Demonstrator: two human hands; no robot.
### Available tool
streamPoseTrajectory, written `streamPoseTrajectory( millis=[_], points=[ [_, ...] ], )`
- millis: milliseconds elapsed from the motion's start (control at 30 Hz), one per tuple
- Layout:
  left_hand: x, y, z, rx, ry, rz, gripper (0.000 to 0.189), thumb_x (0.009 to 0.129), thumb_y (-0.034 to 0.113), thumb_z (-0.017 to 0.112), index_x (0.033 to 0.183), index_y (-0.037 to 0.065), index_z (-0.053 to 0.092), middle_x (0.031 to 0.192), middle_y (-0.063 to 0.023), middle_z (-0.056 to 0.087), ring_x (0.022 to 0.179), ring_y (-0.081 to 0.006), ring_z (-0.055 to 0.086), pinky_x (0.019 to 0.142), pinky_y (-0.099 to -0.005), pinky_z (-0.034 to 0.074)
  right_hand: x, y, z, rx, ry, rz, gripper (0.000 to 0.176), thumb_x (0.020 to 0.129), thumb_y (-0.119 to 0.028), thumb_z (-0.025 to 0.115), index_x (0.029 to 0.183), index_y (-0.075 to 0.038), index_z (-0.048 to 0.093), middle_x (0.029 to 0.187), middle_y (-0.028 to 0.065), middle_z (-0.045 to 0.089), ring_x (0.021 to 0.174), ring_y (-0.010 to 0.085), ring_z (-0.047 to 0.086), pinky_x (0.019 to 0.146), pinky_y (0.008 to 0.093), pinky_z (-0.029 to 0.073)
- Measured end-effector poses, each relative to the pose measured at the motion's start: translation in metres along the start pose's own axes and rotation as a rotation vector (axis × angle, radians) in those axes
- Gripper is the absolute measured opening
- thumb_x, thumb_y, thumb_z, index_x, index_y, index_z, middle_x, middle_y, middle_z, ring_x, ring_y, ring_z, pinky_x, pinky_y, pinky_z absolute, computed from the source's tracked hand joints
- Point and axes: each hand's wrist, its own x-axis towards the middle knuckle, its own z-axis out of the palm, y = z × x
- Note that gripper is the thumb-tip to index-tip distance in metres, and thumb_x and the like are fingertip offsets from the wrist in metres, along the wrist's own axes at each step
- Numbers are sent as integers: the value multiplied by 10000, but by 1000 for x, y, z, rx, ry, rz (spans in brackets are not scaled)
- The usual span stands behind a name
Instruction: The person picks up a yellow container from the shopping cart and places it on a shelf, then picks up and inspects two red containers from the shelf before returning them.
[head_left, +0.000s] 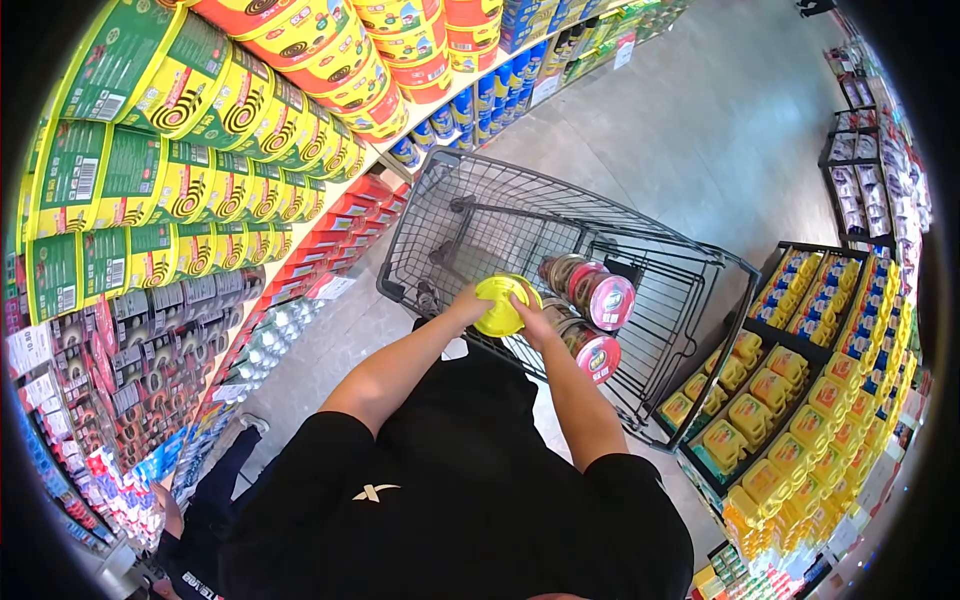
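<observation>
My left hand (470, 304) and my right hand (533, 320) are closed on opposite sides of a round tub with a yellow lid (500, 318). They hold the tub over the near side of a grey wire shopping cart (610, 205). Its sides are mostly hidden, so only the top shows well. To the right of my right hand, inside the cart, lie several round containers with pink and red ends, among them a pink-ended one (611, 302) and a red-ended one (597, 358). They rest on their sides.
Shelves on the left hold stacked green and yellow tubs (185, 180) with spiral pictures, and red and yellow tubs (340, 75). A display of yellow jugs (770, 390) stands right of the cart. Behind me at lower left is another person (205, 515). Grey floor (690, 110) stretches ahead.
</observation>
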Motion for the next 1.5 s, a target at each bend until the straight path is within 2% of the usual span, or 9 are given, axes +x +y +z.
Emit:
streamPoseTrajectory(
  millis=[100, 333, 467, 500, 733, 867, 1033, 1300, 1500],
  points=[
    [-10, 0, 8, 87, 82, 160, 483, 871, 123, 729, 1286, -50, 550, 1255, -217, 636, 1166, -291, 633, 991, -380, 500, -7, -8, 4, 35, -14, -142, 739, 992, -263, 683, 1605, -184, 278, 1472, 95, 496, 1318, 235, 523, 1061, 399, 467],
    [-77, 54, -12, 144, 128, 620, 575, 785, 273, 838, 1222, -16, 600, 1085, -195, 650, 1014, -337, 624, 922, -448, 500, -66, -62, -1, 117, -150, -368, 665, 974, -184, 695, 1550, -111, 372, 1456, 112, 506, 1313, 222, 516, 1077, 350, 447],
    [-107, 97, -38, 389, 166, 857, 878, 756, 344, 876, 1450, 20, 447, 1391, -243, 476, 1286, -360, 495, 1112, -444, 393, -115, -90, 19, 132, -231, -425, 661, 966, -187, 702, 1532, -69, 383, 1461, 105, 497, 1338, 223, 489, 1106, 354, 419],
    [-119, 108, -44, 312, 39, 695, 1020, 754, 359, 881, 1545, 39, 320, 1494, -240, 375, 1400, -365, 391, 1183, -444, 314, -122, -95, 27, 100, -258, -477, 681, 960, -190, 707, 1539, -58, 373, 1475, 110, 488, 1352, 227, 474, 1119, 350, 403],
    [-176, 158, -97, -245, -235, 731, 954, 806, 175, 833, 1564, 39, 270, 1495, -155, 421, 1379, -254, 443, 1161, -394, 358, -189, -131, 118, 99, -178, -697, 806, 937, -108, 707, 1604, -73, 256, 1554, 116, 408, 1407, 239, 417, 1162, 360, 350],
    [-219, 186, -131, -369, -76, 852, 906, 851, 104, 780, 1565, 16, 231, 1456, -170, 435, 1347, -249, 469, 1123, -386, 409, -175, -117, 182, 306, -185, -730, 818, 930, -83, 707, 1601, -91, 239, 1573, 111, 356, 1419, 243, 396, 1166, 378, 346],
    [-256, 189, -174, -485, -157, 1001, 988, 857, 79, 787, 1576, -13, 116, 1515, -183, 365, 1398, -266, 421, 1164, -406, 364, -175, -133, 261, 367, -110, -856, 551, 985, -184, 663, 1465, -47, 428, 1398, 102, 580, 1296, 238, 561, 1102, 417, 448],
    [-284, 210, -277, 72, -177, 1278, 932, 768, 36, 863, 1529, -34, 330, 1586, -133, 256, 1443, -257, 372, 1121, -404, 428, -184, -210, 265, 352, -382, -554, 549, 990, -341, 636, 1365, 50, 543, 1288, 186, 668, 1121, 269, 690, 988, 406, 556],
    [-283, 242, -305, 314, -425, 1234, 1161, 702, 220, 935, 1597, 16, 223, 1610, -187, 295, 1486, -289, 316, 1212, -409, 273, -198, -251, 292, -31, -527, -497, 532, 970, -315, 665, 1342, 52, 565, 1238, 173, 694, 1050, 230, 714, 932, 371, 581]
  ],
)
